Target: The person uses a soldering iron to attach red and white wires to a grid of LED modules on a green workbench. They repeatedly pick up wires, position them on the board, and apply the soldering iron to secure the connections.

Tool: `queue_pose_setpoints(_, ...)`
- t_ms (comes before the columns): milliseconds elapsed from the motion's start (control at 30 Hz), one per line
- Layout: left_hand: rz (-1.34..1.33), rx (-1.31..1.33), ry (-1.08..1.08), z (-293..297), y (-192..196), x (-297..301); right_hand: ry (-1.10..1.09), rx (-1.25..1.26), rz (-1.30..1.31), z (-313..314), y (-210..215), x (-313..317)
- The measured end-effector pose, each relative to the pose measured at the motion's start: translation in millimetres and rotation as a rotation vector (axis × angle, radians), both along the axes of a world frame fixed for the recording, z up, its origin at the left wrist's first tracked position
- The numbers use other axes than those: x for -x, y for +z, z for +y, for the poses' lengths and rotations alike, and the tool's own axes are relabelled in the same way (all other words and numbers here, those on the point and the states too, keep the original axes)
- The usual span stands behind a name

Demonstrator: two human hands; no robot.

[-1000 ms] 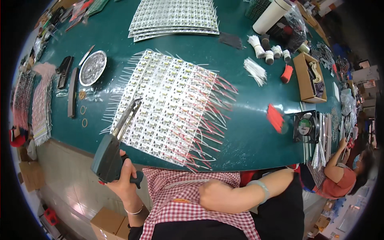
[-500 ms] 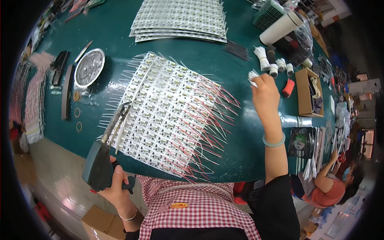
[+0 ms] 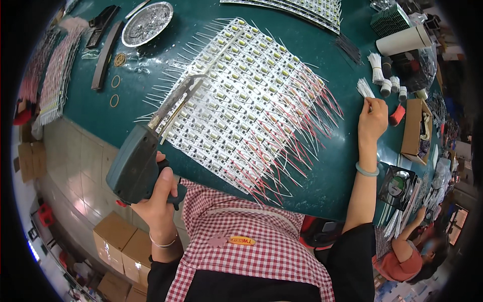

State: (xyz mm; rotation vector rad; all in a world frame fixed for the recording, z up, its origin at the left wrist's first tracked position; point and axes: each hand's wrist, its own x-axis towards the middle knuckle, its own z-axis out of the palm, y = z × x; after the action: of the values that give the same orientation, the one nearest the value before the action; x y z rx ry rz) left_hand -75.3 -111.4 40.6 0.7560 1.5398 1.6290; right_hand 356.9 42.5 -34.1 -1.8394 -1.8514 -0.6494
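Note:
My left hand (image 3: 160, 201) grips a dark green soldering gun (image 3: 133, 166) by its handle. Its long metal tip reaches over the left part of a white panel of small circuit boards (image 3: 226, 100). White wires stick out along the panel's left edge, and red and white wires (image 3: 302, 126) fan out on its right. On the right side of the table, my right hand (image 3: 373, 121) has its fingers pinched at the near end of a small bundle of white wires (image 3: 364, 87). How many wires the fingers hold is hidden.
A bowl of grey bits (image 3: 147, 25) stands far left, near rubber bands (image 3: 115, 81) and a dark bar (image 3: 106, 58). Stacked panels (image 3: 302, 12) lie at the back. Right are tied wire bundles (image 3: 376, 68), a white cylinder (image 3: 405, 40), a cardboard box (image 3: 413, 131) and another person (image 3: 402, 256).
The whole view has shifted, so the table's things sit higher and farther right. My right hand has drawn back toward the bundle's near end, showing more of the wires. My left hand keeps its grip.

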Motion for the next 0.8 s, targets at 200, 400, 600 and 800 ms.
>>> queue_pose_setpoints(200,0.001,-0.017,0.0,-8.9,-5.9,6.3,-0.036,0.037,0.039,-1.5,3.0,0.8)
queue_pose_setpoints(400,-0.008,0.003,0.037,-13.4,-3.7,9.0,-0.039,0.035,0.025,-4.0,-1.1,-0.6)
queue_pose_setpoints(600,0.05,0.021,0.015,-13.0,-3.7,8.1,-0.046,0.047,0.043,-10.4,-1.9,-9.3)
queue_pose_setpoints(800,0.064,-0.012,0.033,-22.1,-15.7,17.3,0.014,0.014,-0.009,-5.1,1.5,-3.9)
